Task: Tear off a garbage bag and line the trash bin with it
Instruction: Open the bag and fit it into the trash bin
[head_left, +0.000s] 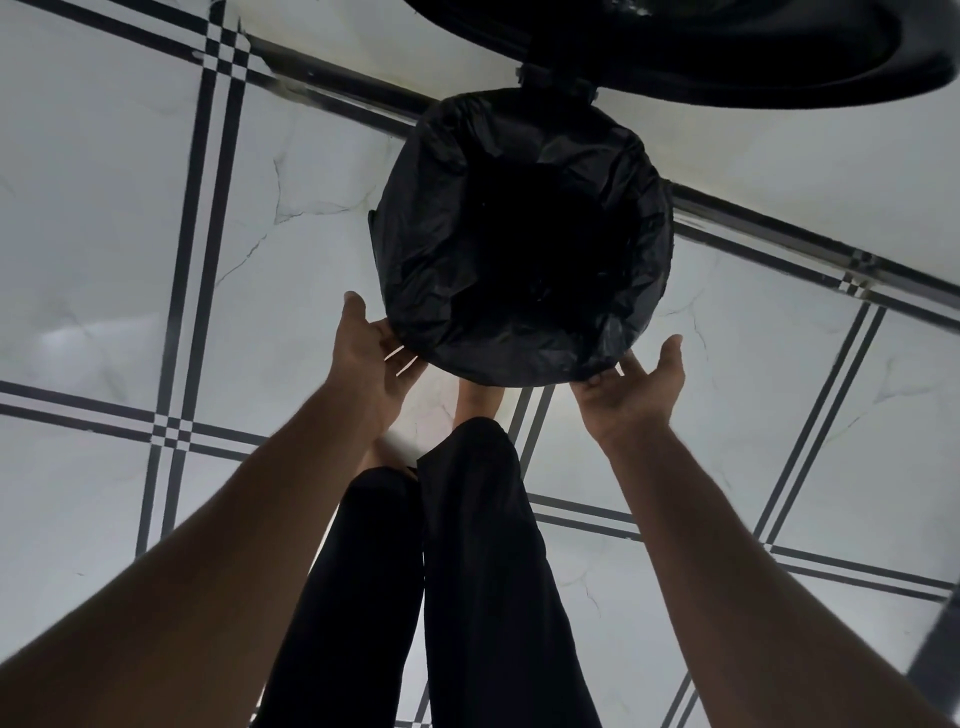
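Your left hand (371, 358) and right hand (631, 387) cup the near rim of the trash bin (644, 218), fingers spread wide against the black garbage bag (441, 234) lining it, mid-frame.

Two bare forearms in view, no sleeves down to the elbow at least, no watch, no rings, no gloves. Left hand (371, 358) and right hand (631, 387) both uncovered, fingers partly hidden. Below, two legs in black trousers (467, 571), loose-cut, plain fabric, no visible seams or markings in the dim light. Bare feet (478, 402) peeking out past the trouser hems, no socks or shoes.
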